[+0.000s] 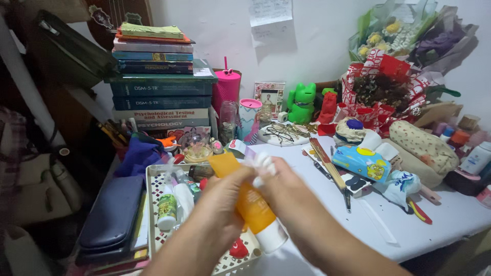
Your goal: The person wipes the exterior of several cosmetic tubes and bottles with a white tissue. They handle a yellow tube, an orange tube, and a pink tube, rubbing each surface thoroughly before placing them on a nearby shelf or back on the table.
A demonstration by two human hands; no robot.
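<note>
My left hand grips an orange squeeze tube with a white cap, held tilted above a white lattice basket. My right hand presses a small white tissue or cloth against the upper part of the tube. The basket below holds several small bottles, among them a white one with a green label and a clear spray bottle. The fingers of both hands are blurred.
A tall stack of books stands at the back left. A dark blue pouch lies left of the basket. Glasses on a dish, a green frog figure, a bouquet, a wooden stick and a blue tissue pack crowd the white table.
</note>
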